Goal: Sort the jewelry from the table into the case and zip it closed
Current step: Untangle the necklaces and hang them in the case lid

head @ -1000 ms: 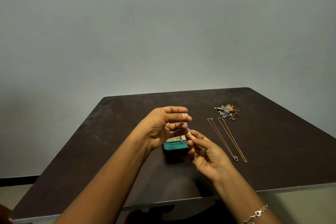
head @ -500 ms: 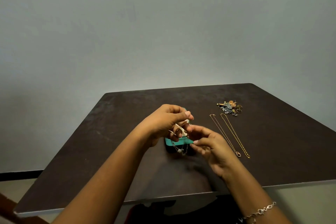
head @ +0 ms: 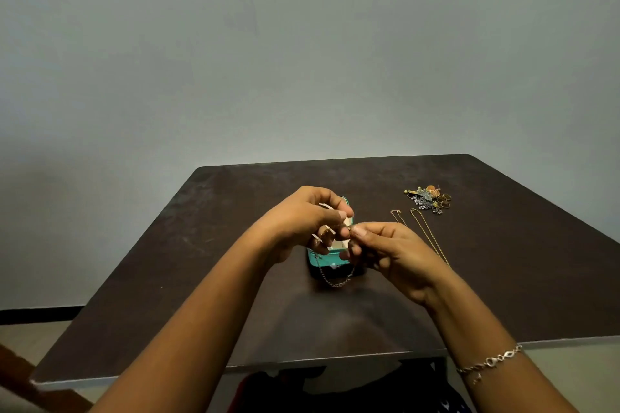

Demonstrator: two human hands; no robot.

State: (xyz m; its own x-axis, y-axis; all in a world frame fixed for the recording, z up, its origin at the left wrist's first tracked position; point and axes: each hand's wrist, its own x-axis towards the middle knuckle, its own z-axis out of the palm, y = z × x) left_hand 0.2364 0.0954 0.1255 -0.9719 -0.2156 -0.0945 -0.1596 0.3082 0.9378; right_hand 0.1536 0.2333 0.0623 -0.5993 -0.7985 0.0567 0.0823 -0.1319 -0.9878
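A small teal jewelry case (head: 322, 256) stands open in the middle of the dark table (head: 201, 245), mostly hidden behind my hands. My left hand (head: 308, 221) and my right hand (head: 385, 248) meet just above it, each pinching an end of a thin chain (head: 333, 282) that droops in a loop in front of the case. Two gold necklaces (head: 426, 231) lie stretched out to the right of the case. Behind them sits a heap of earrings and rings (head: 429, 198).
A bracelet (head: 489, 360) is on my right wrist. The table's front edge (head: 302, 364) runs just below my forearms. A grey wall rises behind the table. A wooden chair part (head: 33, 389) shows at the bottom left.
Both hands have come closer together over the case. A thin chain has appeared between them and now hangs lower in a loop before the case.
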